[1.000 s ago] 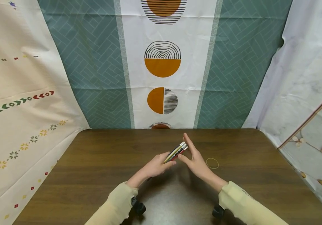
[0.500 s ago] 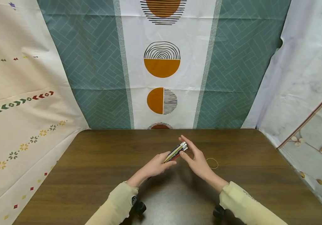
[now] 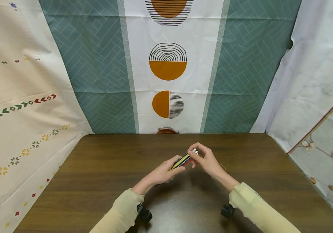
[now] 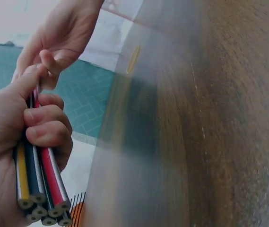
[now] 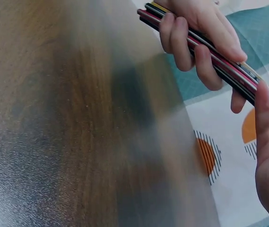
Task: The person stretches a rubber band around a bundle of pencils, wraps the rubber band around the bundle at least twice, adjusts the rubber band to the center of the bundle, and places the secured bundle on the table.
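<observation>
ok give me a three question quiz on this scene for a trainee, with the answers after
1. True or false: the yellow rubber band lies on the table.
2. Which hand is nearer the white ends of the pencils?
3. The left hand: a) lies flat on the table; b) grips the pencils; c) holds the rubber band.

Key: 1 true; 2 the right hand; 3 b.

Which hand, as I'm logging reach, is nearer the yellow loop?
Right: the right hand partly hides the yellow loop in the head view; the left hand grips pencils farther left.
</observation>
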The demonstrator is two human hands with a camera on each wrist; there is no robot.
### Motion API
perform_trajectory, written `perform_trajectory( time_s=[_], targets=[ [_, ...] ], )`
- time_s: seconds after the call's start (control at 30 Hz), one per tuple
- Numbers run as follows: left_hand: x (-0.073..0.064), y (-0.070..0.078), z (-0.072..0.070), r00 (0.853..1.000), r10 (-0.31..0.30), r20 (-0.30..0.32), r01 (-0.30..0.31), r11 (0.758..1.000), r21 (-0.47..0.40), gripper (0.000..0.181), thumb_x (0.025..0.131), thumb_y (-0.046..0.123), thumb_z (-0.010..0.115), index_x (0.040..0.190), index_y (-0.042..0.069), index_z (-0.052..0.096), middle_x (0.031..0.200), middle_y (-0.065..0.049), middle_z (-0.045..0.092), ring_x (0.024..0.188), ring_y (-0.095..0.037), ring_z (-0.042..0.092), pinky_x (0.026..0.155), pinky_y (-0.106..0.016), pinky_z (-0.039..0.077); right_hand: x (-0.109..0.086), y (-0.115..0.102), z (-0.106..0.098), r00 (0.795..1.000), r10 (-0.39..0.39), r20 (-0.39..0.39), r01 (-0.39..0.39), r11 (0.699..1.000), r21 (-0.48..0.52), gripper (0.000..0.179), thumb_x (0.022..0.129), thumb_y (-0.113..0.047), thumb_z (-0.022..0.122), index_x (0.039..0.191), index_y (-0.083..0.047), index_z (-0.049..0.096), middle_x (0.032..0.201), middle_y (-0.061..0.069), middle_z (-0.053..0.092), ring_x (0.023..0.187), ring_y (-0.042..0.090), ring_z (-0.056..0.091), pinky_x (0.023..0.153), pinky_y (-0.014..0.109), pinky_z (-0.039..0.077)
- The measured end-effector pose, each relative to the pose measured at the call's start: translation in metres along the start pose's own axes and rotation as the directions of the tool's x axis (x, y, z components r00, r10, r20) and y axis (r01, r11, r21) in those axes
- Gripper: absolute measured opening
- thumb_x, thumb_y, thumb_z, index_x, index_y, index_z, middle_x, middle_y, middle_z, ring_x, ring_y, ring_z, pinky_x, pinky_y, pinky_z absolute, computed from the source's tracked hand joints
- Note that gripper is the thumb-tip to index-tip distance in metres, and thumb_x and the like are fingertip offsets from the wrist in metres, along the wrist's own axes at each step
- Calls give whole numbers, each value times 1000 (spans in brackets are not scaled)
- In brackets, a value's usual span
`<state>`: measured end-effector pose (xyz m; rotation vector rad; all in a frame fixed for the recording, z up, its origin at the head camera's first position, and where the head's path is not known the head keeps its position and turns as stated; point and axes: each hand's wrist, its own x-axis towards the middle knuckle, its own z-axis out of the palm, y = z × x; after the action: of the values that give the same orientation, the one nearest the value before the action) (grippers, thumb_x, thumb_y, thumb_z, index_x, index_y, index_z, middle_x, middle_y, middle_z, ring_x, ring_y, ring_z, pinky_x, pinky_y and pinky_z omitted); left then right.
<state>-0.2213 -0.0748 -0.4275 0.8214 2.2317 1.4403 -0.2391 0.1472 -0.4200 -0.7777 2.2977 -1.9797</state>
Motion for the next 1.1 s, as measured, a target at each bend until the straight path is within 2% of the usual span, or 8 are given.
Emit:
perform_trajectory(
  time_s=[0.17,0.3,0.5,0.6,0.73,0.8,0.97,1.1],
  targets=[
    [0,0,2,999,-2,40,4,999,-48,38,106,33,45,131,4,43,81,-11,46,49,-10,38,42,-22,35,0,0,-5,998,-32,62,29,999,45,16,100,-11,58,109,2,58,91,3,63,61,10,62,59,41,58],
    [1,-1,2,996,-19,84,27,994,-102,40,107,34,43,129,1,39,82,-15,46,48,-11,42,41,-24,40,0,-2,-9,994,-42,99,39,999,33,16,100,-10,58,111,1,59,94,3,65,64,11,64,63,41,58],
    [2,0,0,986,5,168,30,978,-207,27,108,27,39,122,5,38,76,-2,43,45,-10,35,40,-24,33,-1,-9,-12,989,-60,138,60,998,3,15,99,-9,59,111,0,60,98,8,63,66,15,63,65,50,57],
    [2,1,1,982,8,187,41,966,-257,28,109,33,35,121,8,38,72,3,39,45,-9,30,40,-23,30,-2,-9,-14,987,-78,142,80,997,-8,13,99,-7,59,110,-1,60,98,7,62,66,16,62,62,44,58],
    [2,2,3,983,-17,181,68,957,-281,38,107,48,29,121,14,41,70,4,36,45,-8,28,40,-21,29,-3,-7,-16,987,-94,133,98,995,-25,12,99,-7,58,110,-4,61,99,4,63,69,16,60,63,29,56],
    [2,2,4,985,-25,173,74,957,-281,40,107,50,27,120,15,40,71,4,36,45,-7,28,41,-21,28,-4,-6,-17,987,-98,124,104,994,-42,12,99,-7,57,110,-5,62,98,3,63,70,14,58,64,25,55],
    [6,2,5,989,-16,149,53,967,-249,37,107,44,32,120,9,38,72,2,38,45,-8,29,41,-22,29,-4,-6,-17,994,-73,77,80,992,-96,14,99,-10,59,112,-6,63,96,3,63,70,12,59,64,25,54],
    [7,1,5,991,-17,131,45,974,-221,37,107,42,38,122,8,39,73,1,40,47,-10,31,42,-23,30,-4,-9,-16,997,-40,58,47,993,-110,20,97,-12,62,115,-3,63,98,7,63,70,20,61,66,29,56]
  ],
)
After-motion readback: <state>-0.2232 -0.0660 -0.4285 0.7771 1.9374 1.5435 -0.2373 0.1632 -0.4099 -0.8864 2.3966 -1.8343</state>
